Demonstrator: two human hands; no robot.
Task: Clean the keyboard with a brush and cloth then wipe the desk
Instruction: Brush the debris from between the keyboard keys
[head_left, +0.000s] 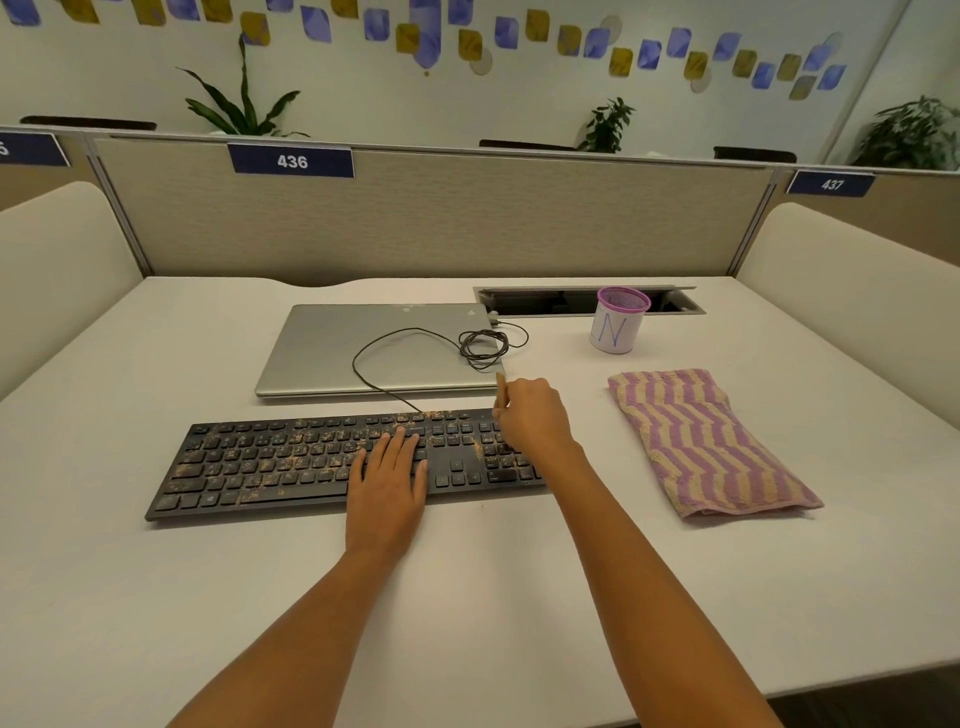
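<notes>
Here, surface (519, 597): white and wide, with a tan wall (441, 218) behind its far edge and soft cream sides at left and right.
room: number signs 436 (292, 161) and 437 (831, 184) on the tan wall; three green plants (239, 104) behind it; blue and yellow shapes on the back wall.
keyboard (260, 462): one, black, near the front edge toward the left, dotted with tan crumbs (311, 457).
left hand (387, 480): flat on the keys, fingers straight and close together.
right hand (532, 415): over the right end of the keyboard, fingers curled tight round the brush (500, 391).
brush: one; only the tan handle tip shows above the fist, the hairs are hidden.
cloth (706, 447): one, pink and tan stripes, folded, toward the right edge, apart from the keyboard.
laptop (322, 353): one, silver, closed, just behind the keyboard.
cord (483, 345): one, black, goes from the keyboard over the laptop lid, looped near its right side.
cup (618, 325): one, purple rim, near the far edge, in front of an open slot (545, 301) in the surface.
in the way: the right hand hides part of the keyboard's right end.
</notes>
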